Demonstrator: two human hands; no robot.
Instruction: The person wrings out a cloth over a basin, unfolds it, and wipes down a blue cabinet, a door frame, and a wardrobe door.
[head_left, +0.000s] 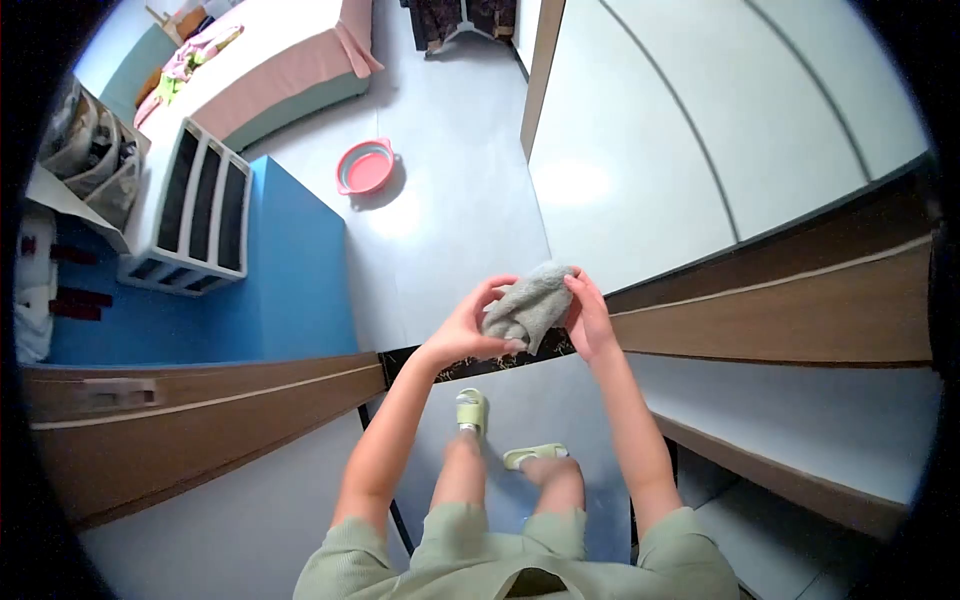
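A crumpled grey cloth (535, 302) is held up in front of me, above the dark patterned door sill. My left hand (468, 325) grips its left side, with the thumb underneath near the lower edge and the fingers bent over the top. On the other side, my right hand (588, 312) pinches the upper right part of the cloth. Part of each hand's fingers is hidden behind the cloth.
Beyond the doorway a pink basin (366, 168) stands on the grey floor. A blue cabinet (300, 260) and a white rack (195, 210) are at the left, a bed (290, 85) behind them. White wardrobe doors (640, 130) line the right. Brown door frames flank me.
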